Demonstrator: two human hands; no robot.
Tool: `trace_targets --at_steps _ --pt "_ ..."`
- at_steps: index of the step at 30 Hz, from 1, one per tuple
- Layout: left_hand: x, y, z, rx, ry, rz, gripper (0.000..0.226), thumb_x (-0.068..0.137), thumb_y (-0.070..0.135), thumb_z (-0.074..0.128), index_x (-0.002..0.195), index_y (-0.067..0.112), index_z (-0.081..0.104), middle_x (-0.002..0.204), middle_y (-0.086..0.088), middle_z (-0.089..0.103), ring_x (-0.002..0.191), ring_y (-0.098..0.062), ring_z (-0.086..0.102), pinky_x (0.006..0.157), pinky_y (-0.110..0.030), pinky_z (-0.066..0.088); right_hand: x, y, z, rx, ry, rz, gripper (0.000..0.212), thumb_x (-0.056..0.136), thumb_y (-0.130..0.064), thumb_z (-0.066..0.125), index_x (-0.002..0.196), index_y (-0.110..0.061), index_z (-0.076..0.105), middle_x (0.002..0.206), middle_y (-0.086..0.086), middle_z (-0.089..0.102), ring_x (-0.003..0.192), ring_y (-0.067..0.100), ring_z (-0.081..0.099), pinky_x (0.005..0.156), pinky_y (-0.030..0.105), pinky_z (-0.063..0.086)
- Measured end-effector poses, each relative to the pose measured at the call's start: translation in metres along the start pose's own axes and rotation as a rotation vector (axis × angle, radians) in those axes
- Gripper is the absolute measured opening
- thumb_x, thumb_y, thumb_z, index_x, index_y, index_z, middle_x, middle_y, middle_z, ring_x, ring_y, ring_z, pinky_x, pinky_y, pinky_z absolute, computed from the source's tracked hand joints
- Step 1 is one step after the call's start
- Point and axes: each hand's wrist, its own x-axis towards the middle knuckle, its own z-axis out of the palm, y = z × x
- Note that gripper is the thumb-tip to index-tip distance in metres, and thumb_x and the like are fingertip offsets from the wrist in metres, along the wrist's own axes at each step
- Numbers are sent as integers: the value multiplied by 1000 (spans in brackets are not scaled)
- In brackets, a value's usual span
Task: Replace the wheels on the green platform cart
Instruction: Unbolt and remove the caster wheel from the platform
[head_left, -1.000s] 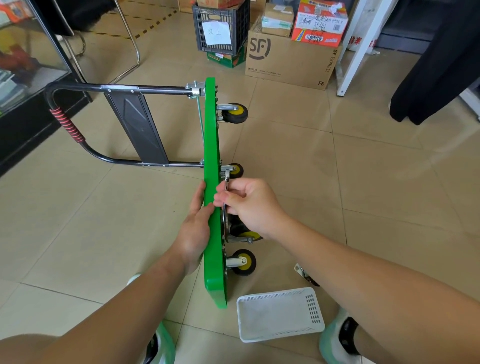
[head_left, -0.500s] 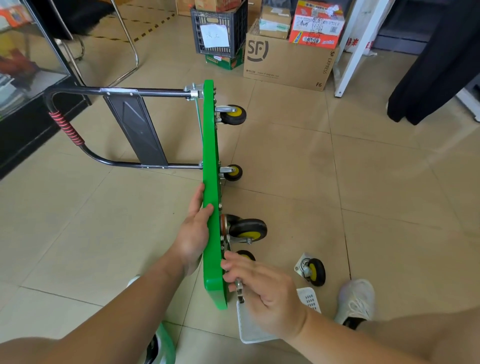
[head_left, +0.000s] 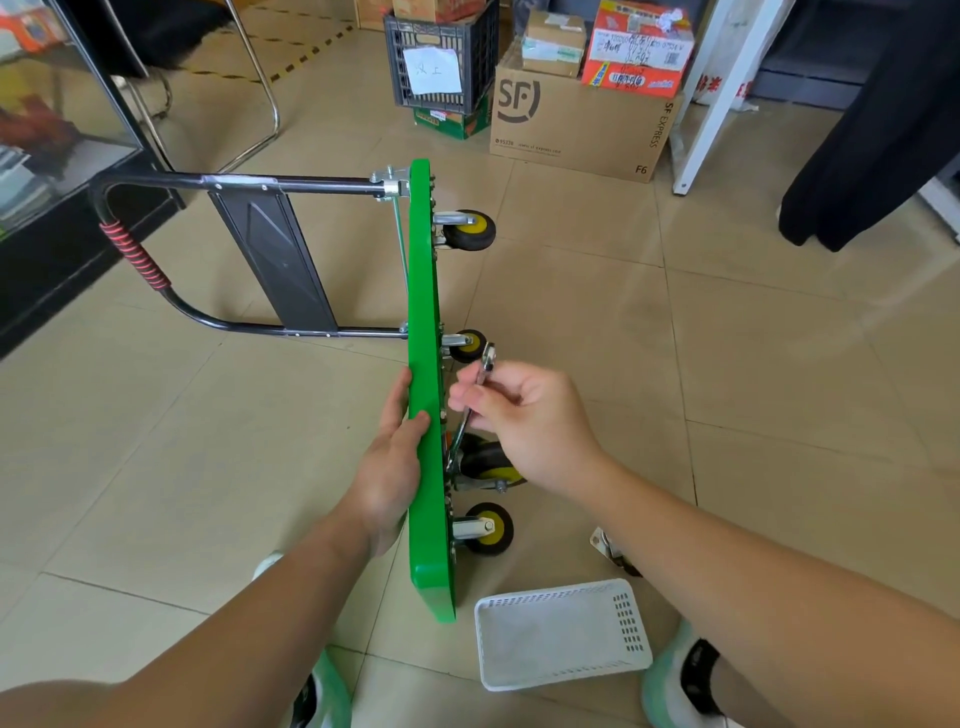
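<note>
Right hand (head_left: 530, 423) back up from near end, pinching wrench (head_left: 486, 364), lower end at mount of near caster (head_left: 485, 460). Left hand (head_left: 392, 462) clasps edge of green platform cart (head_left: 425, 312), tipped on side on floor (head_left: 727, 364). Step: bolt work, judged; next needs steady wrench turn.

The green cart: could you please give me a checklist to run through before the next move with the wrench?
1. The green cart is steadied on its edge by the left hand: ok.
2. The wrench is gripped in the right hand: ok.
3. The lower end of the wrench is seated on a fastener beside the large wheel: cannot tell.
4. The white basket lies on the floor near the cart: ok.
</note>
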Motion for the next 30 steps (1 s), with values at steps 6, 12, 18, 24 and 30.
trace_targets --at_steps 6,12,18,24,30 --pt "4 -3 -2 -10 -2 -19 49 93 46 48 124 83 39 124 16 71 117 -35 66 105 -64 48 30 4 6 18 -140 183 16 98 -9 65 93 -23 72 86 -3 79 87 15 77 84 35 63" --pt "4 -1 -3 -14 -23 -10 51 93 48 54 130 79 38 125 12 72 116 -28 69 104 -63 50 19 3 9 27 -181 144 19 97 -5 66 94 -23 72 85 -6 78 86 9 74 88 37 61" --pt "2 -2 -3 -22 -34 23 55 98 38 48 142 69 36 125 18 68 119 -24 65 109 -56 47 -44 4 6 82 -135 28 34 90 1 71 91 -32 79 99 -13 79 98 1 72 86 14 54" --pt "0 -3 -1 -21 -29 43 53 107 29 41 149 60 33 139 18 59 126 -22 61 114 -52 43 -92 33 8 21 -154 -49 31 82 -1 64 100 -20 80 115 0 76 122 13 65 105 45 52" --pt "-2 0 0 -16 -9 33 52 105 34 42 145 66 34 143 9 60 122 -26 64 110 -55 46 -89 25 2 106 -38 -136 33 85 15 68 101 -11 80 110 2 78 112 17 71 94 27 57"
